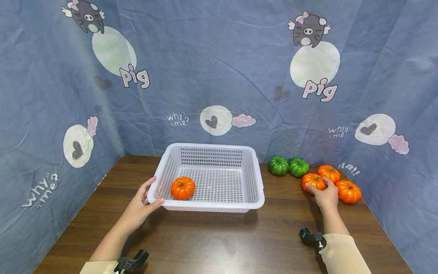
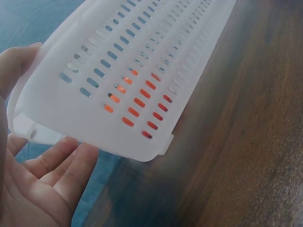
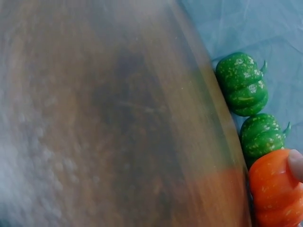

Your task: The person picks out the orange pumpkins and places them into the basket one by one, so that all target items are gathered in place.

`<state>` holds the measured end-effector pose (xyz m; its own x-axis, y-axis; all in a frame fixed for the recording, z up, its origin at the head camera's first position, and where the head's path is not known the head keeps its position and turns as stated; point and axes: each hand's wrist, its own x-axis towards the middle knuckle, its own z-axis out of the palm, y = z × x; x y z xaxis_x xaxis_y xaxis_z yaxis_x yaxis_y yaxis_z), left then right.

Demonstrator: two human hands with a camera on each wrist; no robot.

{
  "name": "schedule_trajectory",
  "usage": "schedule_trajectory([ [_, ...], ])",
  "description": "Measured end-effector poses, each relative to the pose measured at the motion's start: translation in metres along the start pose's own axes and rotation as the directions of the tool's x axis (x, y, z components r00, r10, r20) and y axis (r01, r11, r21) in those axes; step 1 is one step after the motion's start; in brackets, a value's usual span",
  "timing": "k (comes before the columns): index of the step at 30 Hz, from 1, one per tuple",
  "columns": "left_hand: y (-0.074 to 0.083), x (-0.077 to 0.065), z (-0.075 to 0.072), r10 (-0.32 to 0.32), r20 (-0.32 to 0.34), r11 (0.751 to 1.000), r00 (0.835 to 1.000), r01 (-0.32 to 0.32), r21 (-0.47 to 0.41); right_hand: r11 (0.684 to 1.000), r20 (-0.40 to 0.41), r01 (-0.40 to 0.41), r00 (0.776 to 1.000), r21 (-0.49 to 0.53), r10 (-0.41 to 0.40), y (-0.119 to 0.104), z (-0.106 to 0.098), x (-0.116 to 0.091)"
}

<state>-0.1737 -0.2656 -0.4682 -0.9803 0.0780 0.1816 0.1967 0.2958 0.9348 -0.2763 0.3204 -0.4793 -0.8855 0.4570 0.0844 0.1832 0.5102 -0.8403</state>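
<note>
My left hand (image 1: 139,208) grips the left front corner of a white plastic basket (image 1: 212,204). In the left wrist view the thumb lies at the rim and the fingers (image 2: 71,175) reach under it. One small orange pumpkin (image 1: 183,188) sits inside the basket, at the left. On the right side of the table, my right hand (image 1: 326,196) holds another orange pumpkin (image 1: 312,182) between thumb and fingers. Only the thumb tip shows on this pumpkin (image 3: 274,189) in the right wrist view. Two more orange pumpkins, one behind (image 1: 329,173) and one to the right (image 1: 349,191), lie close by the hand.
Two green pumpkins (image 1: 278,165) (image 1: 299,167) stand side by side at the table's back edge, left of the orange ones. A blue printed cloth (image 1: 212,68) hangs behind and along both sides of the brown wooden table (image 1: 219,243).
</note>
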Motion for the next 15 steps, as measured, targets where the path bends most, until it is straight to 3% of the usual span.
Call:
schedule_trajectory([
  [15,0.000,0.000,0.000,-0.002,-0.004,1.000,1.000,0.002,0.021,0.998,0.057,0.057,0.997,0.037,-0.059,-0.021,-0.013,-0.009],
])
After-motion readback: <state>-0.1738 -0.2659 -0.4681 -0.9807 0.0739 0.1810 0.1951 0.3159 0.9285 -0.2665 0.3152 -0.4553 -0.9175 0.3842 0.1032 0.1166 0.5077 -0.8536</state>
